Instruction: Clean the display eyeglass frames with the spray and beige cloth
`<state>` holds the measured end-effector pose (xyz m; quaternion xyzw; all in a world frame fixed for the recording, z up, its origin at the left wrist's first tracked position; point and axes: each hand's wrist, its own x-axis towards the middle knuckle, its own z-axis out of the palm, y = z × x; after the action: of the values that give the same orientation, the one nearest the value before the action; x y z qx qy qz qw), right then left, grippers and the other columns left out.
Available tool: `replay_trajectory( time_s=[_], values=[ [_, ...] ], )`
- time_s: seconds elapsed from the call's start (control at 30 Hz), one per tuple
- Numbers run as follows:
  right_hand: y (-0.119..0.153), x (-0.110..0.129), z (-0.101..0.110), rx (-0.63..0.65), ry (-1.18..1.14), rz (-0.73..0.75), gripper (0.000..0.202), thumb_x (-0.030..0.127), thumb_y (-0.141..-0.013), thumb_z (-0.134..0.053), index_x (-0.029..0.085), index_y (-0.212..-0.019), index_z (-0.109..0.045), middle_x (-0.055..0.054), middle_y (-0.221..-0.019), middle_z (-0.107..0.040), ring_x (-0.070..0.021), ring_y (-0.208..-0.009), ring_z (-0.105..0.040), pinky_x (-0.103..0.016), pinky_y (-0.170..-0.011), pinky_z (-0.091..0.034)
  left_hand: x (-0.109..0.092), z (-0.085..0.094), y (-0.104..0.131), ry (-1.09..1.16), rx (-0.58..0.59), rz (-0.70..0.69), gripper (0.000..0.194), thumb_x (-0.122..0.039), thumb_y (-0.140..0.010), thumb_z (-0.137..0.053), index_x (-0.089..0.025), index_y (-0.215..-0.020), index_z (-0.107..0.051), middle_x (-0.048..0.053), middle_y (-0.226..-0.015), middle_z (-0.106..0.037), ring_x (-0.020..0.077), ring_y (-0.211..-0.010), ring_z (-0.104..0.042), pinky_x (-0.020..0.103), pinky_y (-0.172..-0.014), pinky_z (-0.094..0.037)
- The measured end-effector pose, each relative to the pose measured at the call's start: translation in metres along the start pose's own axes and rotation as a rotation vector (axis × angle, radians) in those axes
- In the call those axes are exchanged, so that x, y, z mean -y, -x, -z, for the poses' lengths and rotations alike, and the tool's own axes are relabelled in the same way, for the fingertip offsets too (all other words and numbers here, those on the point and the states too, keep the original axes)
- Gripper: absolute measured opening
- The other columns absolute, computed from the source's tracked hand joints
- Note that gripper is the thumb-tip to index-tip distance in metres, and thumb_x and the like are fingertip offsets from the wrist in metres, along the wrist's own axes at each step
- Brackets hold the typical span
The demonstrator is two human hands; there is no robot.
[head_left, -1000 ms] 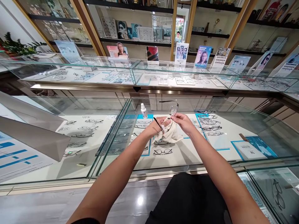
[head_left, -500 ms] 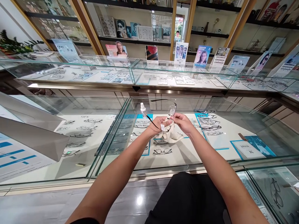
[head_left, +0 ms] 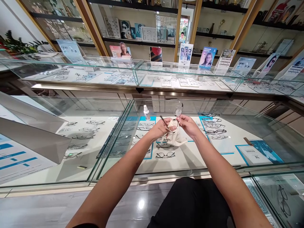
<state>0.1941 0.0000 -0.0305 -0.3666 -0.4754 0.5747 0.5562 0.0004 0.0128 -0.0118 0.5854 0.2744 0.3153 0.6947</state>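
Note:
A pair of eyeglasses [head_left: 178,110] is held up between my hands over the glass counter, one lens standing above the fingers. My right hand [head_left: 190,126] pinches the frame near its middle. Through a cream cleaning cloth [head_left: 175,138], my left hand [head_left: 161,128] is closed around the other side of the eyeglasses, and that lens is mostly hidden. The cloth's loose end hangs below the fingers. Beyond my left hand a small white bottle [head_left: 146,113] stands upright.
Several eyeglass frames [head_left: 165,155] lie in rows in the glass showcase [head_left: 118,133] beneath my hands. A white folded box or sign [head_left: 28,139] stands at the left. Farther back, another display case [head_left: 136,74] carries several upright cards [head_left: 185,54]. A second counter [head_left: 280,190] is at lower right.
The eyeglasses have turned in my hands, so the temple arms point differently and the lens sits slightly farther right. The cloth stays bunched in my left hand.

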Motion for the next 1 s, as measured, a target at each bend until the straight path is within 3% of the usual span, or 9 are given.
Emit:
replay_trajectory(
  time_s=[0.2, 0.37, 0.5, 0.67, 0.73, 0.87, 1.0],
  values=[
    [0.001, -0.002, -0.004, 0.043, 0.007, -0.005, 0.033, 0.051, -0.071, -0.09, 0.023, -0.08, -0.076, 0.001, -0.079, -0.065, -0.0128, -0.07, -0.049, -0.029, -0.069, -0.038, 0.002, -0.006, -0.002, 0.05, -0.112, -0.047, 0.052, -0.049, -0.059, -0.095, -0.013, -0.075, -0.06, -0.002, -0.062, -0.059, 0.0079, -0.052, -0.049, 0.022, -0.051, -0.037],
    [0.0, -0.006, -0.007, -0.019, -0.023, -0.026, 0.033, 0.05, -0.069, -0.091, 0.023, -0.084, -0.079, 0.0, -0.085, -0.07, -0.012, -0.069, -0.048, -0.029, -0.067, -0.036, -0.001, -0.003, -0.003, 0.018, -0.112, -0.031, 0.051, -0.052, -0.062, -0.093, -0.013, -0.077, -0.063, 0.0, -0.065, -0.063, 0.0095, -0.056, -0.051, 0.023, -0.054, -0.038],
    [-0.001, -0.005, -0.006, -0.1, -0.01, 0.008, 0.033, 0.052, -0.068, -0.09, 0.023, -0.079, -0.076, 0.0, -0.084, -0.07, -0.0127, -0.07, -0.048, -0.029, -0.067, -0.036, 0.003, 0.008, -0.006, -0.067, -0.106, -0.029, 0.048, -0.052, -0.066, -0.09, -0.013, -0.074, -0.064, -0.001, -0.063, -0.06, 0.0079, -0.054, -0.046, 0.021, -0.051, -0.032],
    [0.002, 0.017, 0.003, -0.218, 0.066, 0.162, 0.028, 0.049, -0.074, -0.086, 0.025, -0.081, -0.075, -0.002, -0.095, -0.072, -0.0146, -0.073, -0.05, -0.031, -0.069, -0.038, 0.004, 0.032, -0.006, -0.064, -0.19, 0.027, 0.046, -0.057, -0.073, -0.084, -0.014, -0.082, -0.071, 0.003, -0.072, -0.069, 0.0127, -0.061, -0.058, 0.023, -0.057, -0.042],
    [0.007, 0.03, 0.007, -0.253, 0.219, 0.297, 0.022, 0.047, -0.081, -0.081, 0.026, -0.083, -0.076, -0.002, -0.093, -0.07, -0.016, -0.075, -0.052, -0.033, -0.072, -0.039, -0.001, 0.045, -0.005, -0.019, -0.21, 0.085, 0.05, -0.061, -0.073, -0.084, -0.013, -0.084, -0.072, 0.004, -0.074, -0.071, 0.0133, -0.061, -0.06, 0.023, -0.057, -0.045],
    [0.019, 0.05, 0.006, -0.357, 0.762, 0.668, 0.018, 0.041, -0.092, -0.071, 0.025, -0.086, -0.077, -0.003, -0.084, -0.064, -0.0207, -0.082, -0.054, -0.037, -0.078, -0.04, -0.014, 0.068, 0.002, 0.125, -0.256, 0.157, 0.054, -0.06, -0.072, -0.086, -0.01, -0.088, -0.074, 0.008, -0.079, -0.074, 0.0155, -0.066, -0.066, 0.025, -0.062, -0.052],
    [0.028, 0.05, -0.002, -0.431, 1.198, 0.899, 0.017, 0.032, -0.098, -0.064, 0.028, -0.098, -0.08, -0.004, -0.082, -0.065, -0.022, -0.083, -0.052, -0.04, -0.08, -0.036, -0.025, 0.073, 0.01, 0.23, -0.178, 0.221, 0.046, -0.05, -0.075, -0.088, -0.009, -0.091, -0.074, 0.012, -0.084, -0.077, 0.0176, -0.071, -0.07, 0.027, -0.064, -0.056]
  ],
)
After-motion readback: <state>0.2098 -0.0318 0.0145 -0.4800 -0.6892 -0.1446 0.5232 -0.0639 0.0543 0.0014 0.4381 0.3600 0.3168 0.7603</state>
